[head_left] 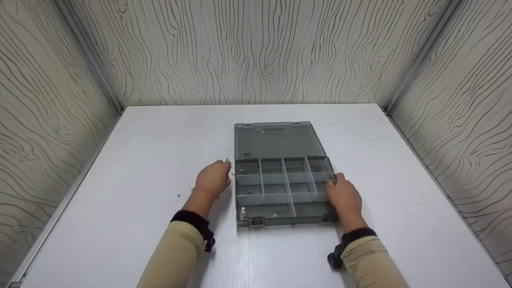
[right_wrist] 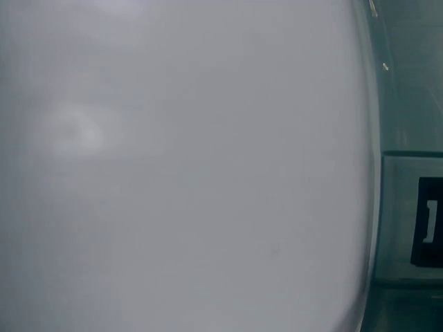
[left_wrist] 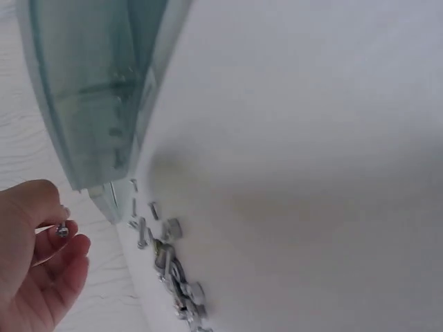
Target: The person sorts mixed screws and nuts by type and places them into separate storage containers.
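Screw was pinched by left fingers, right fingers gripping the box; loading seemed underway and next called for lowering it inside.

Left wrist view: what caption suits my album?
A left hand pinches a small screw near a plastic box and scattered metal parts.

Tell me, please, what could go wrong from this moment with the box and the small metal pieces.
The metal piece pinched by the left hand might slip, being so small. The loose pieces lie beside the box, so that hand could scatter them. The box might shift if the right hand, gripping its side, pushes.
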Demonstrator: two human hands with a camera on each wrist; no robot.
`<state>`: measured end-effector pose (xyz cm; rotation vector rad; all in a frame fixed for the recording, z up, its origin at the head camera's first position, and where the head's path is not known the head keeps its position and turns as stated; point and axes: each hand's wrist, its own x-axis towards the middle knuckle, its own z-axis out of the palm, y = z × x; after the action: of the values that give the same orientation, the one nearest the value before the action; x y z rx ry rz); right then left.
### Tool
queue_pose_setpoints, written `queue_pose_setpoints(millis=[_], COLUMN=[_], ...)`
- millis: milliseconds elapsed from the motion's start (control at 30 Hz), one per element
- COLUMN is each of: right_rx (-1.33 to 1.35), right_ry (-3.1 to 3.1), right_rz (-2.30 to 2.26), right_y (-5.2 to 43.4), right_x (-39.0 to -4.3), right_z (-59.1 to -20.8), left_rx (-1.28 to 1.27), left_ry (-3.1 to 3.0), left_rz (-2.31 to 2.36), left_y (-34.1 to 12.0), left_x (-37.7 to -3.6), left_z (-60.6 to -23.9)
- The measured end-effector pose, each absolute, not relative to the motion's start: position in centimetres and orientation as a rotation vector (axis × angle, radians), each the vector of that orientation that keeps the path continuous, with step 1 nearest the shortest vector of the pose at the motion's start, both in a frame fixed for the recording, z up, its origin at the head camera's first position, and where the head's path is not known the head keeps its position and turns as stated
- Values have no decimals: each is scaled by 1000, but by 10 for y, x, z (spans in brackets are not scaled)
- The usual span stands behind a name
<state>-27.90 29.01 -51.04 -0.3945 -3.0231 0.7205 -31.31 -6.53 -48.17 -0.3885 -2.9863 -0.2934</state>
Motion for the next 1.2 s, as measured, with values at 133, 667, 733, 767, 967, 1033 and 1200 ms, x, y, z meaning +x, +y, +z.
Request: queue_pose_setpoints(millis=[133,667,733,767,967,1033,1200], right_rx=[-394,-398,-393,-392,-393,-389,-376], right_ry=[-3030,-3038,-3037,-3036,-3032,-3027,-3009], right_rz=[711,709,716,722,732,727,715], right_y=[291,292,292,292,292,292,292], right_x=[-279,-281,-280,-280,-280,-280,-280], right_z=[-512,-512,-512,-512,-511,-511,-512], left_rx=[-377,-754,-755,-758,-770,-776,-820], left_ry=[-3020,-2994,-2996,-2997,-3008,-3007,-2988], left_rz=[-380,-465,-415,-395,-332,-344,-443], left_y=[-56,-45,-44,-44,-44,-44,-46], left_x=[-309,-299,-299,-299,-298,-297,-297], left_z=[-476,-477,-478,-478,-478,-478,-475])
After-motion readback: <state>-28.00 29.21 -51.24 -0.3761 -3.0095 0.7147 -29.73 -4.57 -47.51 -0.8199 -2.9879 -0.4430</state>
